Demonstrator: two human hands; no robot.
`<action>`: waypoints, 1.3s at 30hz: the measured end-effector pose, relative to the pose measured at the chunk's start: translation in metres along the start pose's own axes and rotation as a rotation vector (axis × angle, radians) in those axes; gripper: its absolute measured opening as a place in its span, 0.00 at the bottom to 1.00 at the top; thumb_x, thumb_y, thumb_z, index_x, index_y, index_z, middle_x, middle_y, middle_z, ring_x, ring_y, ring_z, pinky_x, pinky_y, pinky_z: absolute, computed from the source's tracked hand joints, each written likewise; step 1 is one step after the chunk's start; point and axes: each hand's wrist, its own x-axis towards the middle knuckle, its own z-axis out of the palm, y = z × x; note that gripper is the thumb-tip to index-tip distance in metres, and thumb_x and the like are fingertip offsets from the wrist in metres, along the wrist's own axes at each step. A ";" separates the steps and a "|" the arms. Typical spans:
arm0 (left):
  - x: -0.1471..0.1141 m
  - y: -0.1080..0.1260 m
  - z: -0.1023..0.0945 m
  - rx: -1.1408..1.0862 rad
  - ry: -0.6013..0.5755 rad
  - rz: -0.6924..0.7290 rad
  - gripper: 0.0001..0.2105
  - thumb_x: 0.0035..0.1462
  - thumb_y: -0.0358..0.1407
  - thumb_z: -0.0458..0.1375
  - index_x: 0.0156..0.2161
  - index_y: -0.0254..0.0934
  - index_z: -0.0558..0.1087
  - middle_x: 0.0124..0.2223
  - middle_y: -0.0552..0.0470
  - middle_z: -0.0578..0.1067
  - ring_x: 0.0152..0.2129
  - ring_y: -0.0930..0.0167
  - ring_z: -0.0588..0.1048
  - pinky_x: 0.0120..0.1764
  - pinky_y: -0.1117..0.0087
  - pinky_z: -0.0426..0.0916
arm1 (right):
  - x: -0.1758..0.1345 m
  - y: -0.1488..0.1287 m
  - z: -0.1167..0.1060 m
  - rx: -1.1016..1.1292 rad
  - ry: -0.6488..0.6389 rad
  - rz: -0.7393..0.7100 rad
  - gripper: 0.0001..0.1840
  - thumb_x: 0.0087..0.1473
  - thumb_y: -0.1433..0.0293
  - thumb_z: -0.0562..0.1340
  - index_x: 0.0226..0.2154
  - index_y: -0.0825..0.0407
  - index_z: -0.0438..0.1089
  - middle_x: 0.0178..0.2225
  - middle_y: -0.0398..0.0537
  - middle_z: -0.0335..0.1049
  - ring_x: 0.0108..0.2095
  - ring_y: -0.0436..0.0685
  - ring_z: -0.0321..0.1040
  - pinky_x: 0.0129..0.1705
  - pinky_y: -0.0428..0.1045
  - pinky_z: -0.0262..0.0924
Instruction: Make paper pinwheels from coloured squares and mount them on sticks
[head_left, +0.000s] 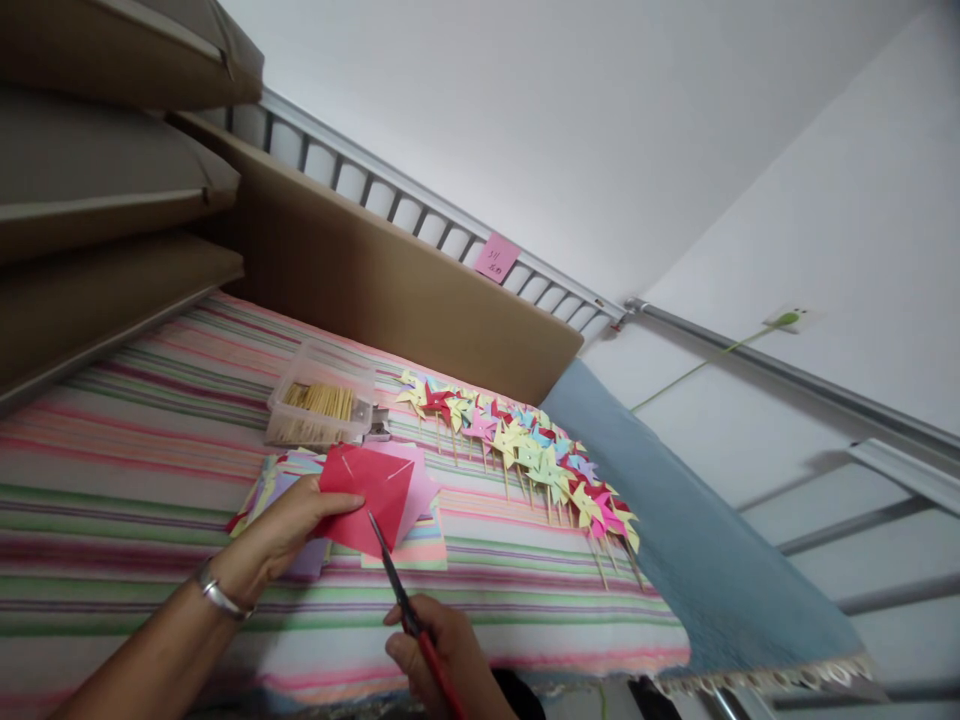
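My left hand [294, 518] pinches a red paper square [375, 487] by its left side, thumb on top. Light slits run in from two of its upper corners. In my right hand [450, 645] is a pair of scissors [395, 577] with red handles, and the blade tips lie at the lower part of the red sheet. Whether the blades are parted is too small to tell. Under the red sheet are pink paper [421, 495] and stacks of coloured paper squares [300, 468].
Finished paper pinwheels [517, 445] on sticks lie in a long row at the right. Behind the paper stands a clear plastic box [322, 400] of thin wooden sticks. A brown board [390, 275] and railing back the striped cloth [150, 480]. Cushion-like slabs [97, 160] rise at left.
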 end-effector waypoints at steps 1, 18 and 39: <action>0.000 0.000 0.000 0.001 0.003 0.000 0.12 0.38 0.34 0.65 0.33 0.32 0.77 0.31 0.47 0.80 0.29 0.65 0.76 0.35 0.69 0.66 | 0.000 0.000 0.000 0.007 -0.005 0.001 0.17 0.49 0.59 0.59 0.35 0.55 0.69 0.17 0.37 0.51 0.18 0.46 0.48 0.20 0.43 0.44; 0.003 -0.005 -0.003 -0.001 0.020 0.020 0.11 0.39 0.33 0.65 0.32 0.32 0.77 0.30 0.47 0.80 0.28 0.65 0.76 0.34 0.69 0.66 | 0.002 -0.012 -0.003 -0.067 0.018 0.019 0.11 0.47 0.64 0.60 0.31 0.55 0.70 0.17 0.37 0.52 0.19 0.47 0.48 0.21 0.43 0.45; -0.002 -0.024 0.016 0.202 -0.324 -0.128 0.11 0.37 0.32 0.64 0.31 0.33 0.78 0.30 0.48 0.79 0.26 0.66 0.74 0.32 0.71 0.65 | 0.035 -0.020 -0.047 0.276 0.270 -0.093 0.25 0.41 0.69 0.64 0.44 0.51 0.60 0.27 0.40 0.66 0.23 0.49 0.63 0.27 0.46 0.60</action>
